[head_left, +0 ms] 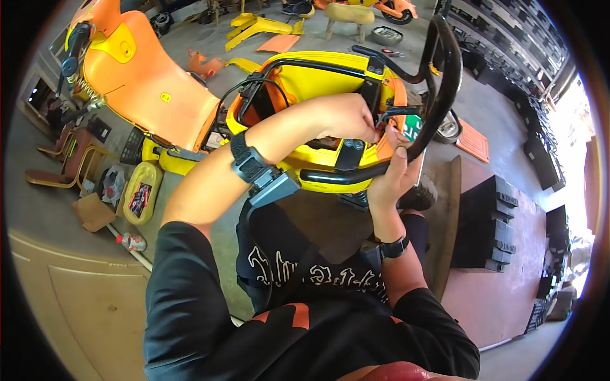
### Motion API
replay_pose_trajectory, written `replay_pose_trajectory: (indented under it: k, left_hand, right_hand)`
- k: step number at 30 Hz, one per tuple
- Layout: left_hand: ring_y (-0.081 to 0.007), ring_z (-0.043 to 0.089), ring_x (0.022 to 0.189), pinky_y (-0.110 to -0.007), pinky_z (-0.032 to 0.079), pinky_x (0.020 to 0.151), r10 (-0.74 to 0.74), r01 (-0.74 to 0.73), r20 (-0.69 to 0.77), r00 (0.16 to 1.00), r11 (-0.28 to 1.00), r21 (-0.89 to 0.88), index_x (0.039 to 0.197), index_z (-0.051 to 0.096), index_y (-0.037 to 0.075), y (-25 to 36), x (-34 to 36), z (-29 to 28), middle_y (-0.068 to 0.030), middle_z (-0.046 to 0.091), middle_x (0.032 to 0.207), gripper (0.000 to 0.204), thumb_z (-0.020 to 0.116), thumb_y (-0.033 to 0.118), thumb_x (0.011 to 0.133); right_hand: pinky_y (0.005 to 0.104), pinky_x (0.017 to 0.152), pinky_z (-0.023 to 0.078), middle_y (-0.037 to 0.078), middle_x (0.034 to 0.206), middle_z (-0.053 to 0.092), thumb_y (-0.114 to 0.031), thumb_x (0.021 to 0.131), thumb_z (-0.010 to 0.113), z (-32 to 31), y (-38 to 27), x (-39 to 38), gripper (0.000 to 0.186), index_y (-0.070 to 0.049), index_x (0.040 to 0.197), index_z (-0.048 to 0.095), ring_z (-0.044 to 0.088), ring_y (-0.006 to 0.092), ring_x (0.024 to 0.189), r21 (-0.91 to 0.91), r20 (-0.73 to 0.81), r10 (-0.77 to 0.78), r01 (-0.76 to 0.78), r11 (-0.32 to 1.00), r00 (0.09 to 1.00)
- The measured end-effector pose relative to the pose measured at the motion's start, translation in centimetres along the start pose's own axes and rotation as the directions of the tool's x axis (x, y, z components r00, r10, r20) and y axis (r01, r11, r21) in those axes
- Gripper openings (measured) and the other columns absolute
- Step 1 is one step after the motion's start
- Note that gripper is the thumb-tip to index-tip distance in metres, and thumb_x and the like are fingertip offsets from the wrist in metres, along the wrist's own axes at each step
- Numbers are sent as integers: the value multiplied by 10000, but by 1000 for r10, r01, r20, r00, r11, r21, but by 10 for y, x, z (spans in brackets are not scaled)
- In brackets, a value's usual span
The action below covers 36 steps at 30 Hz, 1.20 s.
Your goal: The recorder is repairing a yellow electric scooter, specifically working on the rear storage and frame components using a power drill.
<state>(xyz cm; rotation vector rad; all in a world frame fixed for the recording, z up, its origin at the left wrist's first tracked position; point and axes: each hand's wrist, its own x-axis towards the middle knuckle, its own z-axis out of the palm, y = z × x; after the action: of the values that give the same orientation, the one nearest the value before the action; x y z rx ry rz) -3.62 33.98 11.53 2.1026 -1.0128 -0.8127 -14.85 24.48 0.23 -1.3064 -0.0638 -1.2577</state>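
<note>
A yellow and orange scooter [166, 95] stands in front of me, its tail end under my hands. My left hand [352, 117] reaches across the yellow seat compartment [318, 79]; its fingers are curled at the orange rear panel [399, 95], and whatever they hold is hidden. My right hand [394, 168] comes up beside the black rear rack tube [441, 95], thumb raised and fingertips pressed together close to the left hand. What lies in that pinch is too small to make out. A green and white plate [413, 127] shows just behind the right fingertips.
Orange and yellow body panels [260, 28] lie on the floor beyond the scooter, near a wooden stool [349, 14]. Black boxes [486, 225] stand on a pinkish board at right. At left are a yellow tub [141, 190], a chair [63, 159] and a plastic bottle [131, 242].
</note>
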Motion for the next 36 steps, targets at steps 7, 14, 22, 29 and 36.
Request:
replay_pose_trajectory:
  k: [7,14,22,29,36]
  left_hand:
    - [-108,572,681,-285,458,639,97,-101,33,995,986,137,932,748,1,2,1,3,-42,672,734,239,745,219,835]
    - [-150,611,692,-311,485,666,138,-135,10,990,949,284,911,741,8,2,0,1,-80,688,751,230,729,223,830]
    - [-244,643,723,-350,494,702,354,-301,-178,918,915,269,961,689,-5,-8,-18,9,-155,672,793,242,624,226,934]
    - [-327,571,573,-395,455,572,258,-126,-594,762,959,255,848,670,-13,-39,-43,15,-190,566,626,420,547,360,997]
    - [-377,602,633,-429,465,604,253,-126,-470,846,951,284,771,653,-12,-45,-35,20,-204,600,662,414,586,353,955]
  right_hand:
    - [381,1063,398,164,1167,663,-157,1020,429,-2,0,-5,314,80,1196,534,582,212,1140,73,-14,36,-35,997,999]
    - [378,1056,392,161,1166,664,-158,1019,427,6,0,-6,306,74,1188,533,584,202,1121,77,-42,42,-39,996,998]
    - [373,1053,410,175,1176,630,-121,1030,421,-1,4,-4,275,74,1218,462,596,237,1155,62,-2,54,-53,997,999]
    - [379,1035,391,140,1155,670,-180,1025,417,-14,-3,3,296,46,1171,540,583,252,1121,-278,101,-93,117,954,991]
    - [414,1050,371,219,1140,638,-245,1007,414,-8,8,-5,285,21,1081,482,547,257,1132,-6,-22,-31,31,1000,999]
